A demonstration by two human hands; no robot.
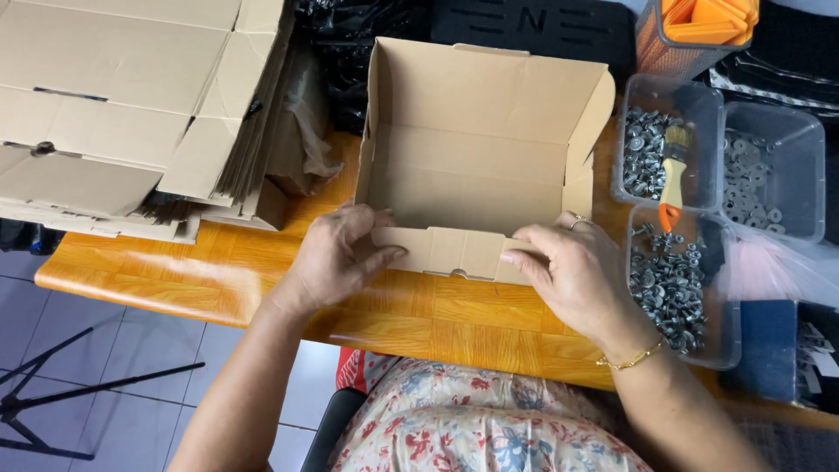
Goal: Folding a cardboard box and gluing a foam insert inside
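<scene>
Your left hand (336, 258) and right hand (572, 271) both rest on the near flap of the open cardboard box (476, 153), which sits on the orange wooden worktop (218, 271) right in front of you. Each grip is closed on that front flap (450, 252), fingers over its top and thumbs against its outer face, pressing it toward the box's inside. The box itself holds nothing that shows. To your right stand three clear plastic tubs: the far left tub (669, 149) holds screws with washers and a small brush (673, 170) with an orange handle lying across it, the far right tub (773, 170) holds flat washers, and the near tub (682, 293) holds more screws. A stack of flattened cardboard blanks (131, 114) lies on your left.
</scene>
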